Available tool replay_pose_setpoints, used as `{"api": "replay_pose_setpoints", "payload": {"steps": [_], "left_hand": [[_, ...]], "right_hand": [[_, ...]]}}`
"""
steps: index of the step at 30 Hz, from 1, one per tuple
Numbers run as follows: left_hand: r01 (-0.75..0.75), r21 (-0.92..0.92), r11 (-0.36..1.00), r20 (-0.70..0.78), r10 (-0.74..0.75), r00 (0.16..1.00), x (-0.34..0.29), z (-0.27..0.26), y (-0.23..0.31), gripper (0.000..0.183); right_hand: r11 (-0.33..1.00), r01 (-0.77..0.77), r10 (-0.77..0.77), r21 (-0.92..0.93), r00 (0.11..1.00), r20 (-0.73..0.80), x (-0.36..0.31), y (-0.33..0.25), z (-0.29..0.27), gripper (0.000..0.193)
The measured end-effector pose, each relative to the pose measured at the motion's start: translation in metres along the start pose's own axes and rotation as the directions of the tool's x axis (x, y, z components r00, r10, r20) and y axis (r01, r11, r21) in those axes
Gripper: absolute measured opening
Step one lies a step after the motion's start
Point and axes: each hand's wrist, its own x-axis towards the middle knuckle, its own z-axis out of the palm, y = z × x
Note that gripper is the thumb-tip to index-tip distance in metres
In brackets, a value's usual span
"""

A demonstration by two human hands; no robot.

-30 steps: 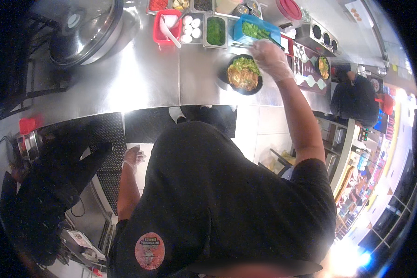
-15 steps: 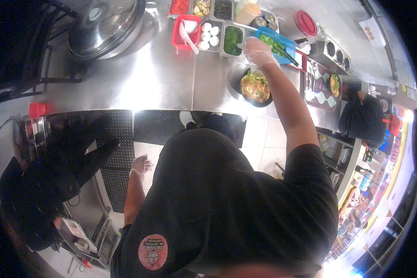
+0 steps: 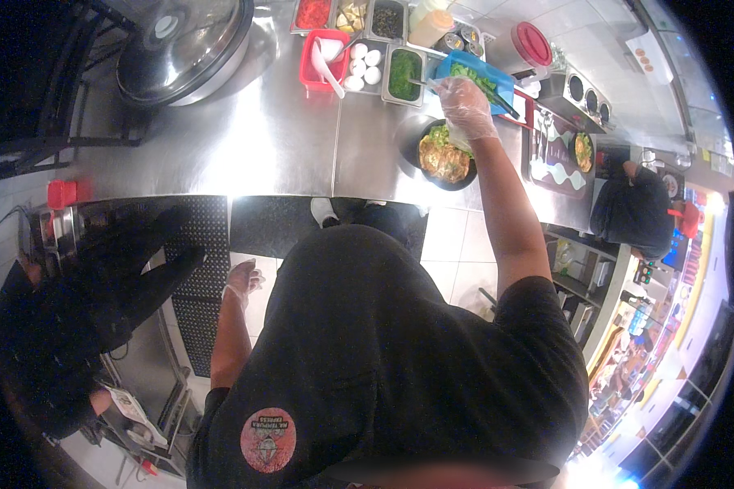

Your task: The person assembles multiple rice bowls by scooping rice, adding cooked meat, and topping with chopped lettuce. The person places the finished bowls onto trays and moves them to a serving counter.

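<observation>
My right hand (image 3: 467, 112), in a clear plastic glove, is held over the counter beside a steel container of chopped greens (image 3: 402, 75). Its fingers are bent together; what they hold, if anything, is hidden. A metal spoon handle (image 3: 418, 81) sticks out of the greens toward my fingertips; whether they touch cannot be told. Just below my hand stands a dark bowl (image 3: 457, 184) with a browned, egg-like topping (image 3: 444, 161) and leafy greens along its far side. My left hand (image 3: 243, 281), also gloved, hangs low at my side, fingers loosely apart, with nothing in it.
Behind the bowl stand a blue tray (image 3: 507, 85) of green leaves, white eggs (image 3: 364, 65) and a red tub (image 3: 308, 65). A patterned tray (image 3: 550, 155) with another bowl lies to the right. A large lidded pot (image 3: 183, 61) is far left. Other people stand left and right.
My right hand has drawn back toward me, away from the container of greens and nearer the bowl. The spoon handle now shows in the greens. My left hand hangs much as before.
</observation>
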Motion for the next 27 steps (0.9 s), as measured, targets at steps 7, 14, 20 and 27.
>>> {"api": "replay_pose_setpoints", "payload": {"steps": [7, 14, 20, 27], "left_hand": [[0.027, 0.03, 0.999, -0.055, -0.025, 0.998, -0.008, 0.007, 0.017, 0.035], [0.063, -0.065, 0.996, -0.036, -0.066, 0.997, 0.007, -0.007, -0.003, 0.035], [0.116, -0.12, 0.986, 0.046, -0.111, 0.993, 0.03, -0.029, -0.049, 0.038], [0.013, -0.011, 1.0, -0.049, -0.014, 0.999, -0.002, 0.0, -0.021, 0.041]], "right_hand": [[0.973, -0.058, 0.086, -0.225, 0.989, 0.117, 0.024, -0.011, 0.021, 0.035], [0.981, 0.057, -0.046, -0.187, 0.997, 0.061, 0.04, -0.002, 0.038, 0.041], [0.993, 0.034, -0.03, -0.112, 0.999, 0.038, 0.027, 0.003, 0.021, 0.034], [0.997, -0.026, 0.034, 0.074, 0.993, -0.11, 0.007, 0.006, 0.025, 0.029]]}}
